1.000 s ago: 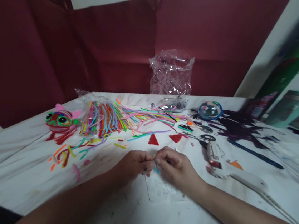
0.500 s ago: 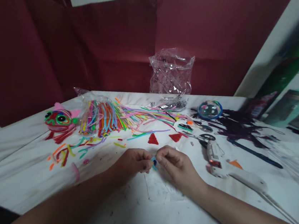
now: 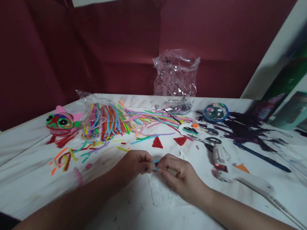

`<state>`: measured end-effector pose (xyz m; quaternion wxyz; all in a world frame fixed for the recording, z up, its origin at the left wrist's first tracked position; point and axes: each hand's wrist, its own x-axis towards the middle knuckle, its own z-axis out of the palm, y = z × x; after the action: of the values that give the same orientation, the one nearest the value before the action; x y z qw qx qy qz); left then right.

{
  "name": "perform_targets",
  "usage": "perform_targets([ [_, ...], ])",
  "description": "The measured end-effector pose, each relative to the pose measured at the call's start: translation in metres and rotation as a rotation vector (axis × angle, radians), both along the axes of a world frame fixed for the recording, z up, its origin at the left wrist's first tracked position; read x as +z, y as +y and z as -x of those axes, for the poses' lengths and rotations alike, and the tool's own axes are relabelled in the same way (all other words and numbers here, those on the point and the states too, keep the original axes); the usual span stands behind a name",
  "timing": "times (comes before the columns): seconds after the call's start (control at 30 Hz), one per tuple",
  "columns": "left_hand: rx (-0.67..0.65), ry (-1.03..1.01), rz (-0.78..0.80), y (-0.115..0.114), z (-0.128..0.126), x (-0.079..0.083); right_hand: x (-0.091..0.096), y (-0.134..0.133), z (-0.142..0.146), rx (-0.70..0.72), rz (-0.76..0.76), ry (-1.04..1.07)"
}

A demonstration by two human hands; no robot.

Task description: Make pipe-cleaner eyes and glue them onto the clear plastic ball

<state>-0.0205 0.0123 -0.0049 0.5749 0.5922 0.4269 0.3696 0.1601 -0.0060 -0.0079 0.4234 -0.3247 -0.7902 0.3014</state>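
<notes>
Between my fingertips is a short, curled light blue pipe cleaner (image 3: 156, 161) with something dark at its middle. My left hand (image 3: 136, 163) pinches it from the left, and my right hand (image 3: 182, 173) pinches it from the right. Fingers cover much of the piece. Under my hands lies a thin clear sheet (image 3: 165, 195) on the white table. Two red fuzzy triangles, one a red triangle (image 3: 157, 142), lie just beyond my fingers.
A glue gun (image 3: 221, 163) with its cord lies to the right, near scissors (image 3: 208, 140) and a dark blue stick (image 3: 262, 157). Bagged pipe cleaners (image 3: 102, 122), cut scraps (image 3: 65, 158) and a decorated animal figure (image 3: 61, 125) sit left. Behind stands a clear plastic bag (image 3: 176, 75).
My fingers have shifted their grip on the blue pipe cleaner, which now looks more curled. My right fingertips sit slightly lower and further left. Things on the table have stayed put.
</notes>
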Motion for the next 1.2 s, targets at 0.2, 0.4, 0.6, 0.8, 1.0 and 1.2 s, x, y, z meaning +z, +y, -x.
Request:
perform_targets([
  [0.2, 0.098, -0.028, -0.031, -0.006, -0.005, 0.010, -0.004, 0.004, -0.001, -0.074, 0.014, 0.019],
  [0.4, 0.157, 0.036, -0.051, -0.005, -0.007, 0.008, -0.005, 0.004, 0.001, -0.076, 0.060, 0.036],
  [0.6, 0.098, 0.056, -0.052, -0.003, -0.006, 0.004, -0.002, 0.006, 0.003, -0.083, 0.294, 0.206],
  [0.8, 0.071, 0.164, -0.074, -0.005, -0.009, 0.006, -0.005, 0.010, 0.003, -0.110, 0.300, 0.221],
  [1.0, 0.173, 0.200, -0.128, 0.002, -0.001, 0.010, 0.002, 0.008, 0.001, -0.144, 0.147, 0.136],
  [1.2, 0.293, -0.001, -0.111, 0.008, 0.003, 0.012, 0.055, 0.009, -0.015, -0.220, -0.050, -0.040],
])
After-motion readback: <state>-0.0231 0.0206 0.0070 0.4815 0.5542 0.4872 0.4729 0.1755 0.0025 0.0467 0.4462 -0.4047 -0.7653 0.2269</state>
